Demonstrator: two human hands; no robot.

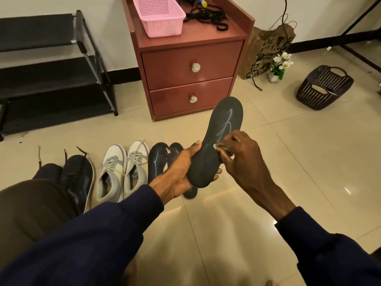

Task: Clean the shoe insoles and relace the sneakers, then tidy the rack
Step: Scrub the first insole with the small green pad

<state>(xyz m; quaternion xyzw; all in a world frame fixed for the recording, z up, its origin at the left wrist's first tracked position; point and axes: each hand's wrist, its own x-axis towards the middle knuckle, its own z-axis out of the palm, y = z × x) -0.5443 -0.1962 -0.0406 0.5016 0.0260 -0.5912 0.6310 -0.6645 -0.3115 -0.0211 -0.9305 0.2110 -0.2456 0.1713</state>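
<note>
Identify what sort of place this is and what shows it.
Probably a room in a home, perhaps an entryway: a black shoe rack, a two-drawer cabinet, and white sneakers on the tiled floor.

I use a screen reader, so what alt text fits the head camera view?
A person's left hand grips a dark insole while the right hand presses a small green item against it. Beyond, two more insoles and white sneakers lie on the floor before a red-brown cabinet.

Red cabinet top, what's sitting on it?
A pink basket on the left, tangled black laces beside it. A blue-and-yellow item behind them is cut off by the frame edge.
</note>
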